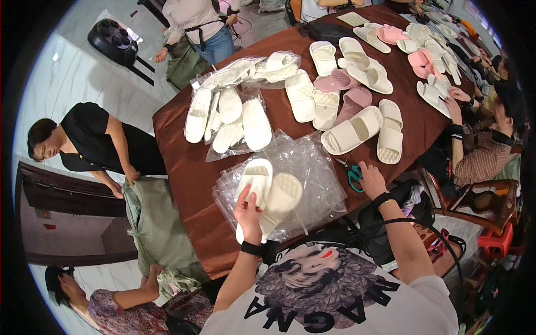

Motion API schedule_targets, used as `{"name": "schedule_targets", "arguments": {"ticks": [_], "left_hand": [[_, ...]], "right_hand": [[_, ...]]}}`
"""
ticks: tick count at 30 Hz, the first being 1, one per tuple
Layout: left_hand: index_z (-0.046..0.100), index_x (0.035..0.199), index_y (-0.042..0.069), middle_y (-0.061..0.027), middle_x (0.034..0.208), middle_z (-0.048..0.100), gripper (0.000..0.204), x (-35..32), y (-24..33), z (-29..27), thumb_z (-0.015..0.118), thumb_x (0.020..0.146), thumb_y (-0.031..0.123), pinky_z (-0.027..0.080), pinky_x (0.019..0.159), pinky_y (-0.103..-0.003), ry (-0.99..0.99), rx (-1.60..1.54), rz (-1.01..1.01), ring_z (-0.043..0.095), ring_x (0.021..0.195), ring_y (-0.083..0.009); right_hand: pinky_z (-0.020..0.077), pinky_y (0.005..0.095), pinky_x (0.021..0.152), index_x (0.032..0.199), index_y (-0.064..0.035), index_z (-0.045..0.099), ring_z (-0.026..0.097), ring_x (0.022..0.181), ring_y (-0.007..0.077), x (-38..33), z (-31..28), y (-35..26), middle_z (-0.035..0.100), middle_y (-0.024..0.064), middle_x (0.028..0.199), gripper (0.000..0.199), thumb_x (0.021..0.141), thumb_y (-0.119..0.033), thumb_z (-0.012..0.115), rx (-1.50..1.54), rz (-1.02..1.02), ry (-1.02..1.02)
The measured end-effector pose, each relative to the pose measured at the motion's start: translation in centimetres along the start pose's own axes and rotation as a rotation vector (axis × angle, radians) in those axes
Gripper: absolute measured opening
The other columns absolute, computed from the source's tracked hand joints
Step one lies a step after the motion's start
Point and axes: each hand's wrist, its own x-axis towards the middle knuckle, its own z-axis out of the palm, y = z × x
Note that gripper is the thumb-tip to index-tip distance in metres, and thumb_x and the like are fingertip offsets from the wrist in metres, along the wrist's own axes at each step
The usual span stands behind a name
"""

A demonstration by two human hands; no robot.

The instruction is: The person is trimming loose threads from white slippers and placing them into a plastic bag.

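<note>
- While the left hand (249, 212) lies on a white slipper (260, 169) at lower centre of the frame, its fingers are partly spread and bent over the strap area; whether they grip or only press cannot be told.
- A second white slipper (285, 192) lies just beside it, to the right. Both are over a layer of clear plastic bags (324, 192); whether either is inside a bag cannot be determined.
- Right of centre, the right hand (373, 180) is at the teal-handled scissors (354, 178), fingers bent; a hold on the handles cannot be confirmed.
- Bagged slippers (257, 125) are grouped at upper left of the brown tablecloth (177, 131); this portion appears done.
- Loose cream slippers (353, 133) and dusty-pink slippers (355, 101) lie without visible wrapping at upper centre and right; this portion appears outstanding.
- The pair near the left hand is judged partway between these two conditions.
- At left, a co-worker in black (92, 137) handles a grey-green sack (159, 223).
</note>
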Motion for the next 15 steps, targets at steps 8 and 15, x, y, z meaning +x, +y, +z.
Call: {"name": "schedule_targets", "arguments": {"ticks": [8, 15], "left_hand": [[0.048, 0.136, 0.007, -0.0067, 0.097, 0.057, 0.044, 2.4, -4.8, -1.6, 0.054, 0.092, 0.004, 0.053, 0.069, -0.028, 0.083, 0.079, 0.009, 0.055, 0.08, -0.0135], [0.055, 0.128, 0.009, -0.0087, 0.091, 0.059, 0.042, 1.4, -5.1, -4.4, 0.061, 0.087, 0.004, 0.051, 0.069, -0.03, 0.1, 0.535, 0.28, 0.059, 0.079, -0.0157]], "right_hand": [[0.0502, 0.0427, 0.078, 0.128, -0.0069, 0.045, 0.055, 0.095, 0.0351, -0.8, 1.4, -0.8, 0.054, 0.0167, 0.1, 0.06, 0.073, -0.009, 0.069, 0.014, -0.112, 0.066], [0.05, 0.04, 0.081, 0.131, -0.0098, 0.044, 0.063, 0.095, 0.0331, -1.7, -2.1, 2.2, 0.063, 0.0165, 0.106, 0.058, 0.078, -0.015, 0.067, 0.483, 0.033, -0.137]]}}
